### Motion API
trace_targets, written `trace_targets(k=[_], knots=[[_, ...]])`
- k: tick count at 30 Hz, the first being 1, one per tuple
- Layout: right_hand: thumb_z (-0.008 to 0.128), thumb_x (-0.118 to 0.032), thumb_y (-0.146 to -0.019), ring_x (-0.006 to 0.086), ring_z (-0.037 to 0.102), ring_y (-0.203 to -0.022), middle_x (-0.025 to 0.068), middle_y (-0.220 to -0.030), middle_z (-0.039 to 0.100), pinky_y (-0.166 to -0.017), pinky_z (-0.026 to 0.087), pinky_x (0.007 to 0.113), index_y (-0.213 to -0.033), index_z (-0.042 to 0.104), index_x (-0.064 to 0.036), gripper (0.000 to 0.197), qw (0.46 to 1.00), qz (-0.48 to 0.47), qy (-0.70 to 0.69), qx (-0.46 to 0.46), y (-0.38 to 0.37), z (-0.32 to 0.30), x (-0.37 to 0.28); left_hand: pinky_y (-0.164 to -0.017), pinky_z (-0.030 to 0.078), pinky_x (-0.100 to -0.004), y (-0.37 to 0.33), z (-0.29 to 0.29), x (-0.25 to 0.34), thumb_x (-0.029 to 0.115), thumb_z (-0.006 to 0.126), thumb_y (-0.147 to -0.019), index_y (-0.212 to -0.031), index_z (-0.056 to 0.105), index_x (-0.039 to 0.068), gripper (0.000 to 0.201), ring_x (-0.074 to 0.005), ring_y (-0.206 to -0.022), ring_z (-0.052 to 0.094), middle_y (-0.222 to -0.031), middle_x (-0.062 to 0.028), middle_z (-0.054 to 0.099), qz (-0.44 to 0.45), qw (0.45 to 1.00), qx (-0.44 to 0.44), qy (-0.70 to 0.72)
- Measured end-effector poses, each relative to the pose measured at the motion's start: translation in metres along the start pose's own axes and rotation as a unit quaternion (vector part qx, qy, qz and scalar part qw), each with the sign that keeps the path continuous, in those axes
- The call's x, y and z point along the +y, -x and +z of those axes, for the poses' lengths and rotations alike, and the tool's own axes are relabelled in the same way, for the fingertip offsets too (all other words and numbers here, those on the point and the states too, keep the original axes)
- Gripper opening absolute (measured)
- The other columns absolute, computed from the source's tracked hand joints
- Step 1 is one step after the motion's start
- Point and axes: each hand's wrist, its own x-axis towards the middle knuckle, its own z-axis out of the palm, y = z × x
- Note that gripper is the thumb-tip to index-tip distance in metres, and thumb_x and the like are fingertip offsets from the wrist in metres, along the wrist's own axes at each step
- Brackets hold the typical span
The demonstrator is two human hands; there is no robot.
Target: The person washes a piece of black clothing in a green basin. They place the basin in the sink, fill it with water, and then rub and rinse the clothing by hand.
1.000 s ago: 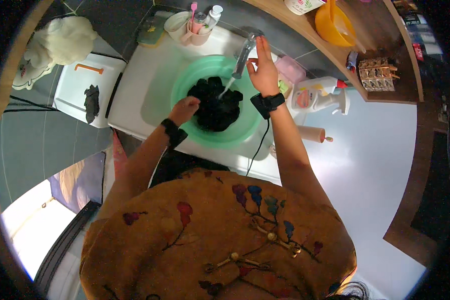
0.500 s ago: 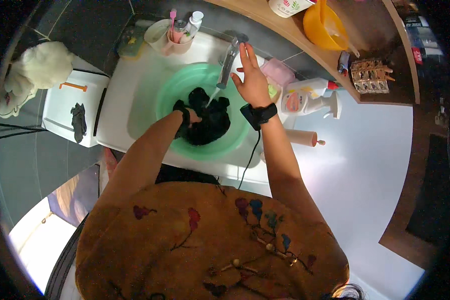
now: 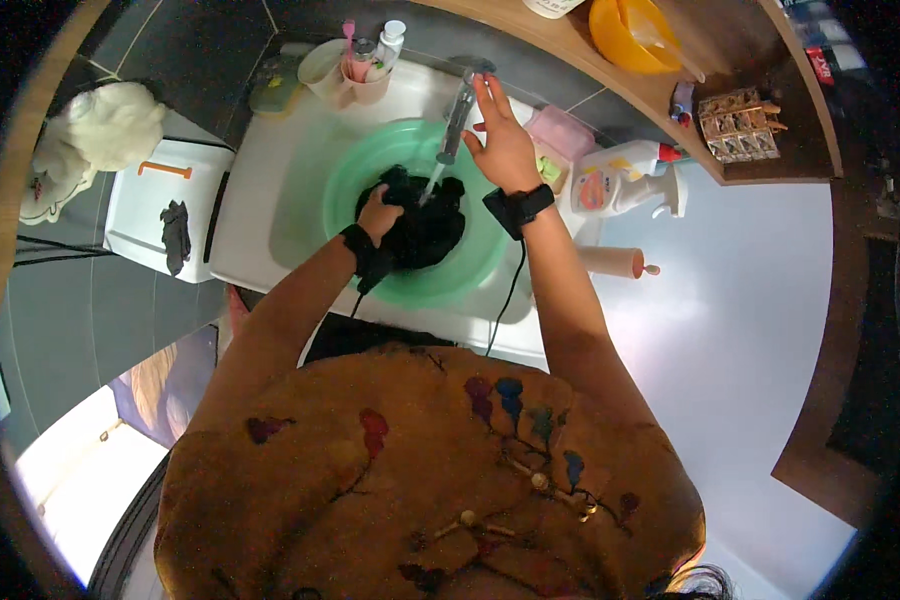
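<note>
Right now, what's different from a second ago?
The left grip moved in from the black cloth's edge, dipped down, then drew back leftward; it's now on the cloth's left part. I can't tell if it's holding on. The cloth's shape shifted too. The right grip is still open by the tap, and water still runs.

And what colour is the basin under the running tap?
The basin is light mint green, best seen in the head view.
</note>
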Motion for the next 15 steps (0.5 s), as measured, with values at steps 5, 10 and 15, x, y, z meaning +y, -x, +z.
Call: trace_targets(k=[5,10,15], knots=[[0.059,-0.013,-0.067,0.0270,0.057,-0.077,0.0126,-0.131,0.025,-0.062,0.048,0.036,-0.128,0.020,-0.0134,0.073,1.000,0.011,0.008,-0.008,0.002,-0.003,0.006,-0.082,0.039,-0.0320,0.042,-0.036,0.019,0.018,0.060,-0.069,-0.107,0.050,0.003,0.042,-0.0222,-0.095,0.050,-0.100,-0.0110,0.055,0.063,0.988,-0.097,0.098],[0.059,-0.016,-0.068,0.0305,0.054,-0.089,0.0107,-0.132,0.024,-0.065,0.048,0.037,-0.128,0.021,-0.0149,0.072,1.000,0.004,0.028,0.001,0.002,0.000,0.008,-0.064,0.042,-0.0237,0.063,-0.076,0.008,0.012,0.057,-0.074,-0.096,0.053,0.000,0.026,-0.0103,-0.072,0.051,-0.086,-0.0049,0.057,0.109,0.968,-0.034,0.224],[0.059,-0.013,-0.069,0.0190,0.059,-0.074,0.0105,-0.132,0.025,-0.062,0.047,0.031,-0.129,0.021,-0.0185,0.071,0.999,0.004,0.041,0.011,0.003,0.000,0.010,-0.062,0.040,-0.0215,0.065,-0.096,-0.018,0.013,0.056,-0.074,-0.084,0.058,0.003,0.014,-0.0098,-0.068,0.051,-0.073,-0.0031,0.056,0.023,0.987,-0.006,0.161]])
